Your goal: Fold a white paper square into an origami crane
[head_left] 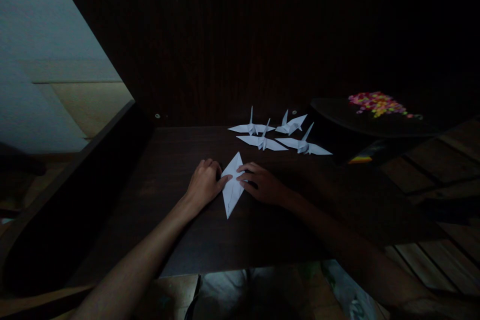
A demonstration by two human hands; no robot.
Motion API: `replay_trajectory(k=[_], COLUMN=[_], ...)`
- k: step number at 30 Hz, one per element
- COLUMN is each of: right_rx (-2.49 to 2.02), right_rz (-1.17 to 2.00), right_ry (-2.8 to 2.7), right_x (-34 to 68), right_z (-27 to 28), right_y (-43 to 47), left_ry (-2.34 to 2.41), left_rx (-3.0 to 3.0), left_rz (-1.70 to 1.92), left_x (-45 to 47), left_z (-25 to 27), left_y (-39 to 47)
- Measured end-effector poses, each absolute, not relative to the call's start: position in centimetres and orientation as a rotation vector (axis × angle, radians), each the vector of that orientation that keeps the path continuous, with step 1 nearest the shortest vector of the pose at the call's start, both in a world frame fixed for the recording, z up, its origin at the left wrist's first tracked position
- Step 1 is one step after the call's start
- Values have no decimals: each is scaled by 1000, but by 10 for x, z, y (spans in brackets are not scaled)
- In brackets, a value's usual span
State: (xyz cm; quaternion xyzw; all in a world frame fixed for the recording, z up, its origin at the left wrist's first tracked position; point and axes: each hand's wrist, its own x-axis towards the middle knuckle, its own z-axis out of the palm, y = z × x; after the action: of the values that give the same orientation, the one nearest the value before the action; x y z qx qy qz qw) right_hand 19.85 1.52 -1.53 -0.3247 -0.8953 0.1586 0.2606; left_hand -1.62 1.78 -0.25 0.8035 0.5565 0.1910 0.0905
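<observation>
A white sheet folded into a long diamond, a piece of origami paper [233, 192], lies on the dark wooden desk with its points toward and away from me. My left hand [205, 180] grips its left edge, thumb on top and the other fingers curled beside it. From the right, my right hand [260, 182] presses thumb and fingertips onto the paper's middle and right edge. A thin dark mark runs near the paper's lower tip. Just beyond stand several white paper cranes, among them a front left crane [262, 142] and a front right crane [304, 146], wings spread.
A dark upright panel [225, 45] closes off the back of the desk [150, 225]. On the left rises a side board [75, 175]. A heap of small colourful pieces [378, 104] lies on a dark rounded ledge [337, 115] at the right. The light is dim.
</observation>
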Motion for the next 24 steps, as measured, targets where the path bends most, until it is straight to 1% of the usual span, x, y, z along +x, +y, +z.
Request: replay_trajectory(k=[6,12,18,24], right_rx=[-836,-869,-829,-872], right_rz=[363,258,340,387], right_ry=[-2460,-2512,-2481,-2284], right_x=[199,194,189,186], right_z=[-14,-13,-18,-26], right_y=[13,9,6,9], left_ry=[1678,1531,1255,1162], left_rx=[2314,2338,2415,2342], left_rz=[538,682,803,855], left_x=[-13,-12,-14,-13], left_z=[2,-3,-9,-11], left_y=[17,20,24,25])
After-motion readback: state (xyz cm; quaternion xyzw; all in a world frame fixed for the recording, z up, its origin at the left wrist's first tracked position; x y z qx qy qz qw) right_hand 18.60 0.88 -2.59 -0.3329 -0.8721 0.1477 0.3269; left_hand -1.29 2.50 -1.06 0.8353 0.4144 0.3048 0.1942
